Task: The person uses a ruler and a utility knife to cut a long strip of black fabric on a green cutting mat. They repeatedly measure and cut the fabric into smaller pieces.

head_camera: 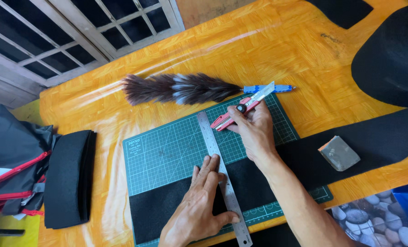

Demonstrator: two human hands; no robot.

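My right hand (pixel 254 129) grips a red utility knife (pixel 238 111) with its blade extended, held over the far part of a green cutting mat (pixel 167 151). My left hand (pixel 199 201) lies flat, fingers together, pressing a steel ruler (pixel 222 176) down onto a long black fabric strip (pixel 377 137) that crosses the mat. The ruler runs from the mat's far edge to its near edge. The knife sits just right of the ruler's far end, beyond the black strip.
A feather duster (pixel 181 88) with a blue handle lies beyond the mat. A grey sharpening stone (pixel 339 153) rests on the strip at right. Stacked black fabric (pixel 69 178) and a dark bag (pixel 9 155) sit left; a black rounded piece (pixel 391 59) far right.
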